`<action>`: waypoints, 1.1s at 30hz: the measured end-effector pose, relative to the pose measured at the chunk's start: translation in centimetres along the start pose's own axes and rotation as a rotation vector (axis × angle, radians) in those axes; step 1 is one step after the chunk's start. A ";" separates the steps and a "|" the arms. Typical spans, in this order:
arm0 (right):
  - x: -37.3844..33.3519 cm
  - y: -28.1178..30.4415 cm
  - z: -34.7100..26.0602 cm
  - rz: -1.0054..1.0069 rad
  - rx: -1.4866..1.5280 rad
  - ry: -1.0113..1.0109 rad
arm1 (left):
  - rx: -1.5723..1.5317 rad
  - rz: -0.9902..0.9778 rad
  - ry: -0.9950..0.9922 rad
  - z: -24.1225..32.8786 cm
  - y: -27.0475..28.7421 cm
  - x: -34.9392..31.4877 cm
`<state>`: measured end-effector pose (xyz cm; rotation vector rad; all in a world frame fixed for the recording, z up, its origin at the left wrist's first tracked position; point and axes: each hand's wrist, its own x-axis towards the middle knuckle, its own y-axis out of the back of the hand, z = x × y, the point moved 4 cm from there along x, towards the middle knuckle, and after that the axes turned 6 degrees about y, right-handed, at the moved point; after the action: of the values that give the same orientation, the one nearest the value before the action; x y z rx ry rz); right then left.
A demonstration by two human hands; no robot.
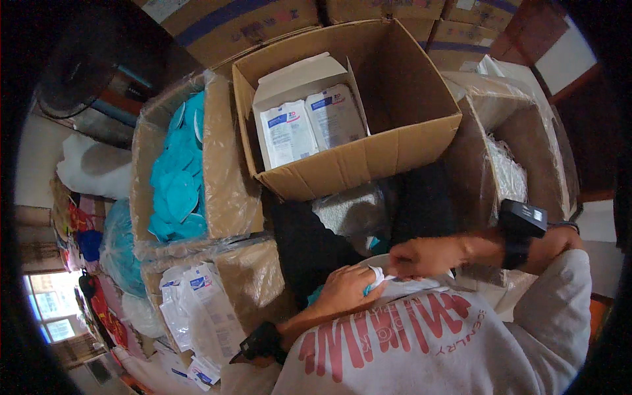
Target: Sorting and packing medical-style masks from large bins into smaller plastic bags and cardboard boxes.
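Boxes (243,33) with blue bands are stacked behind the person at work here. Low against the grey sweatshirt (421,329), the left hand (347,286) grips a small white-and-teal piece (377,282), fingers bent around it. The right hand (424,257) is curled just beside it, fingertips at the white edge; from where I stand I can't tell whether they pinch it. Each wrist wears a black device (523,218). Ahead, an open brown carton (395,158) holds a smaller white box (299,76) with white, blue-marked packets (288,131) standing in it. Over on the person's left, a plastic-lined carton (227,178) is heaped with teal cup-shaped pieces (176,197); nearer, another carton (253,283) has loose packets (204,296) lying at it. On the right, a lined box (550,151) holds thin white strands (507,171). A clear bag (349,210) of whitish stuff sits between the dark-clad legs (421,204).
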<state>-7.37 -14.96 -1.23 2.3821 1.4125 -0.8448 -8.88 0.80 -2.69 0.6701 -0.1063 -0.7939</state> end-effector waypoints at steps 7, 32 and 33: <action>-6.1 0.0 -1.7 0.149 -0.108 -0.062 | -0.035 -0.287 -0.077 0.4 -1.8 0.0; 4.3 4.9 10.6 0.584 1.003 0.091 | -0.319 0.154 0.197 -4.2 6.1 2.1; 6.8 5.4 12.0 0.535 0.986 0.136 | -0.336 0.156 0.204 -4.5 6.6 2.2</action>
<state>-4.54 -18.56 -15.35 3.3059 0.2779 -1.4404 -1.71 4.99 -2.62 0.4145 0.1569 -0.5712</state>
